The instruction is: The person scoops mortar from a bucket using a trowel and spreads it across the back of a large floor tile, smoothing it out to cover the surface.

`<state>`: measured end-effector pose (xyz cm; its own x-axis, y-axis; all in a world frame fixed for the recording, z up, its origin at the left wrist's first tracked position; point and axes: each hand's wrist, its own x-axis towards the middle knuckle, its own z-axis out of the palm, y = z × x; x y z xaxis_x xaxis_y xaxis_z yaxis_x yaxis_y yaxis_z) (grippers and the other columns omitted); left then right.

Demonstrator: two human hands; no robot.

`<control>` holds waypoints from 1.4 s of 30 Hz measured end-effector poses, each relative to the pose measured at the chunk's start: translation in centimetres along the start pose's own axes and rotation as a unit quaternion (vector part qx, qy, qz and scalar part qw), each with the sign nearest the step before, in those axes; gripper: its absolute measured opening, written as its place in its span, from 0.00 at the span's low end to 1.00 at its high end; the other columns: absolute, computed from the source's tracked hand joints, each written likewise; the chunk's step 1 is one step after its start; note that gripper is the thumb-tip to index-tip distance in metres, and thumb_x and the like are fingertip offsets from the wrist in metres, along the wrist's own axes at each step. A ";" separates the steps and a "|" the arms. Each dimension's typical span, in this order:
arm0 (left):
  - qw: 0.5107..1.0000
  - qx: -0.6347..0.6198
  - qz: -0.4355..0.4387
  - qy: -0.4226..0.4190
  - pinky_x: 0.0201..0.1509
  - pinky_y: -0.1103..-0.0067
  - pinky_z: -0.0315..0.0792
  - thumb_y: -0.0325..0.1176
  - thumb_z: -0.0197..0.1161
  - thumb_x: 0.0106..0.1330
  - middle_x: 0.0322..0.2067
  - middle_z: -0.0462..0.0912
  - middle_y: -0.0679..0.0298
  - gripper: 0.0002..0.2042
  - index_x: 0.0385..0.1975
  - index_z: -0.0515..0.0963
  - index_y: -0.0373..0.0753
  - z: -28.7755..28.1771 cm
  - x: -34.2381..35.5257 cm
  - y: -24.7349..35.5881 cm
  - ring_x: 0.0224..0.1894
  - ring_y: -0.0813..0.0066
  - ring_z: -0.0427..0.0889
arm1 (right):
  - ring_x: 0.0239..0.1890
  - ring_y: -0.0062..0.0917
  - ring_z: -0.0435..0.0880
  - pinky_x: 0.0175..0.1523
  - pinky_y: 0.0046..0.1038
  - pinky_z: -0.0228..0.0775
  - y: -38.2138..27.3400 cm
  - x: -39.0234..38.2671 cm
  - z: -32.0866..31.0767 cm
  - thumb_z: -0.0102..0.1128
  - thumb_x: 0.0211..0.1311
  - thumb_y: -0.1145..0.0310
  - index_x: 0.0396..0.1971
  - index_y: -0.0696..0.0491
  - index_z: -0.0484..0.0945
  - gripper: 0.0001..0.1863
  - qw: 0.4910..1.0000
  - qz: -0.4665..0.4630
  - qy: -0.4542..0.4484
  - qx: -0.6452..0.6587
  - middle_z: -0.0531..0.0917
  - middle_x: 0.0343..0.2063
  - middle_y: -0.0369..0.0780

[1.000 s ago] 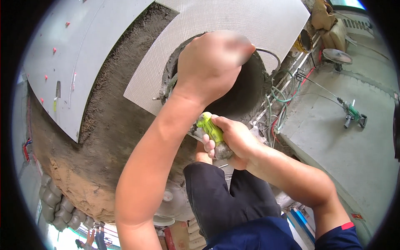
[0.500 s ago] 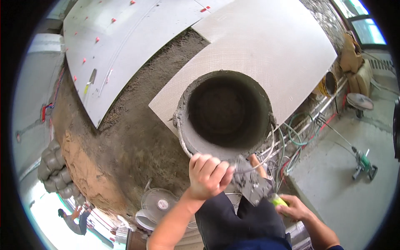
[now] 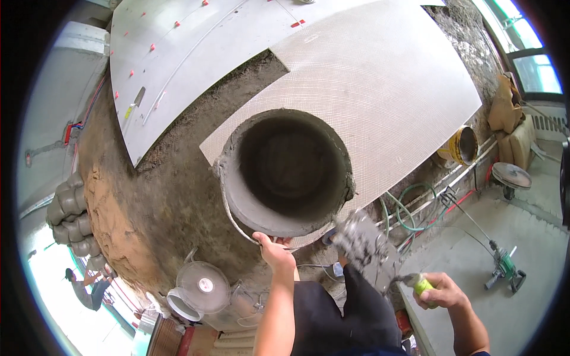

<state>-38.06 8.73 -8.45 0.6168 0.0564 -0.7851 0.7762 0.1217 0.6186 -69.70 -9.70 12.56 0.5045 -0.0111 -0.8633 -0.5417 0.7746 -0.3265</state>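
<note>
Loaded already, the trowel (image 3: 383, 266) hung by the bucket (image 3: 249, 207), fingers of the right hand (image 3: 444, 291) clenched round its green handle (image 3: 423, 286), those of the left hand (image 3: 275, 254) half-hidden at the bucket's edge, grip unclear, mortar (image 3: 361, 240) not yet shed!

1. Here the round, grey-crusted bucket (image 3: 252, 204) is grasped at its near side, its dark mouth turned toward the camera, its thin bail (image 3: 229, 215) looped along that side.
2. Just beside it, the trowel (image 3: 389, 265) is gripped by its yellow-green handle (image 3: 423, 286), blade aimed bucketward, heaped with lumpy mortar (image 3: 361, 242).
</note>
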 end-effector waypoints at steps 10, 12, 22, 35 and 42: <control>0.933 0.304 0.166 -0.097 0.24 0.79 0.74 0.55 0.52 0.72 0.26 0.79 0.63 0.26 0.40 0.76 0.31 2.6 6.0 12.8 0.23 0.75 0.78 | 0.21 0.25 0.78 0.27 0.26 0.71 -4.0 3.2 1.8 0.65 0.56 0.74 0.44 0.57 0.68 0.18 0.995 -0.068 0.000 0.075 0.78 0.26 0.40; 0.877 0.418 0.210 -0.114 0.22 0.80 0.73 0.54 0.53 0.71 0.21 0.78 0.65 0.25 0.34 0.78 0.32 5.1 7.7 17.3 0.20 0.77 0.76 | 0.22 0.25 0.78 0.28 0.26 0.72 -5.5 5.0 1.8 0.64 0.59 0.71 0.44 0.57 0.68 0.17 0.997 -0.074 0.014 -0.029 0.78 0.25 0.39; 0.597 0.620 0.472 -0.192 0.34 0.65 0.72 0.69 0.48 0.63 0.21 0.79 0.52 0.35 0.24 0.75 0.36 23.1 1.3 18.6 0.27 0.50 0.79 | 0.28 0.34 0.84 0.28 0.32 0.77 -18.6 19.2 3.3 0.52 0.69 0.61 0.43 0.59 0.69 0.16 0.492 -0.252 0.248 -0.796 0.79 0.30 0.43; 0.345 0.432 0.713 -0.433 0.33 0.68 0.77 0.33 0.60 0.62 0.26 0.82 0.58 0.05 0.28 0.81 0.40 27.8 1.5 14.4 0.29 0.53 0.82 | 0.21 0.32 0.80 0.17 0.35 0.73 -13.0 34.8 11.3 0.54 0.57 0.66 0.44 0.64 0.72 0.19 0.361 -0.070 0.346 -0.863 0.79 0.27 0.44; 0.436 0.442 0.644 -0.447 0.37 0.70 0.78 0.30 0.57 0.59 0.32 0.84 0.61 0.07 0.32 0.82 0.44 27.6 2.0 14.6 0.34 0.56 0.84 | 0.37 0.26 0.81 0.26 0.24 0.74 -17.9 27.2 8.4 0.61 0.51 0.69 0.46 0.66 0.72 0.23 0.372 -0.129 0.181 -0.901 0.80 0.34 0.40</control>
<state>-21.90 -16.68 -0.13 0.1126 -0.9430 0.3131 -0.7860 0.1082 0.6086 -40.63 -18.53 -1.83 0.7497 -0.2753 -0.6017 -0.2420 -0.9604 0.1380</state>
